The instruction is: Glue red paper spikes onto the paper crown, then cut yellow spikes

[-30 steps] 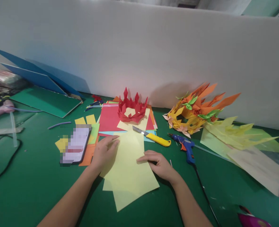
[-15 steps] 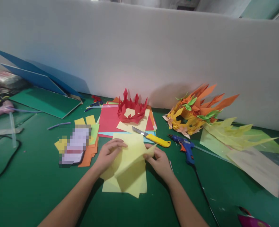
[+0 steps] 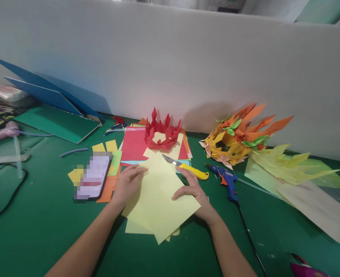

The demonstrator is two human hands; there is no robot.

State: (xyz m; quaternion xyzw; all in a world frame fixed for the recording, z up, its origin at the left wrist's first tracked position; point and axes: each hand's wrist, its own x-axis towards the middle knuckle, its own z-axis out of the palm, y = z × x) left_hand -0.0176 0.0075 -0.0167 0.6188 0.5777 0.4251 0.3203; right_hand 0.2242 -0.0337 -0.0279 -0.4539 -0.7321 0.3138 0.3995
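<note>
A square sheet of pale yellow paper (image 3: 161,204) lies turned at an angle over other yellow sheets (image 3: 138,227) on the green table. My left hand (image 3: 129,184) is closed at the sheet's left edge, its fingers together over the paper. At the right side, my right hand (image 3: 194,194) grips the sheet, thumb on top and the other fingers spread along the edge, partly hidden. Just beyond the right fingers lies a yellow utility knife (image 3: 194,172) with its blade out. Behind the sheets, a red folded-paper crown (image 3: 162,134) stands on coloured paper (image 3: 132,146).
A blue glue gun (image 3: 229,182) lies right of my right hand, its cord running toward me. Beyond it stands an orange and yellow paper crown (image 3: 239,138). Left are a phone (image 3: 93,177), orange paper pieces (image 3: 105,195), and a pink glue gun (image 3: 4,132). A white panel (image 3: 170,65) rises behind.
The top yellow sheet, curled up at its right edge before, now lies flatter and turned, with a corner toward me. My right hand has opened wider around its edge; the left has shifted slightly left.
</note>
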